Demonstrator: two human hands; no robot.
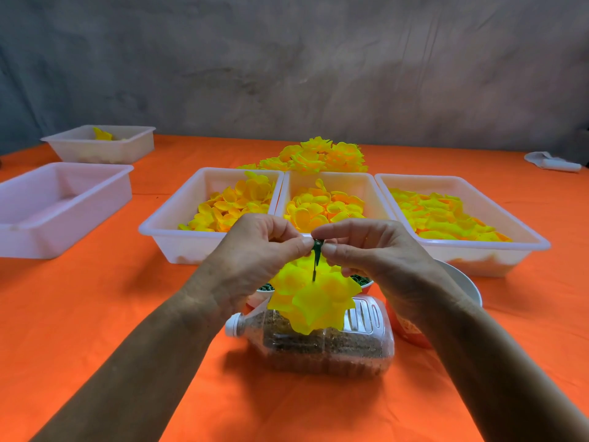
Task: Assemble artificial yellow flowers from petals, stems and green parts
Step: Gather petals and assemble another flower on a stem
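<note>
With a heap of finished yellow fabric flowers point(322, 156) behind three white plastic trays of loose yellow petals point(325, 205), left hand point(258, 250) and right hand point(369, 250) fingers pinch the dark green plastic stem point(317, 256) above the orange-clothed table point(95, 298), its yellow layered bloom point(310, 301) seemingly near complete, many petals left.

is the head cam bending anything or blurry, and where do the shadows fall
Head view: wide-angle bending bows the tray rims and the orange table's far edge; the left hand and right hand pinching the green stem are fairly sharp, the wall soft; a soft shadow lies under the bottle; a small glare shows on its clear side.
</note>
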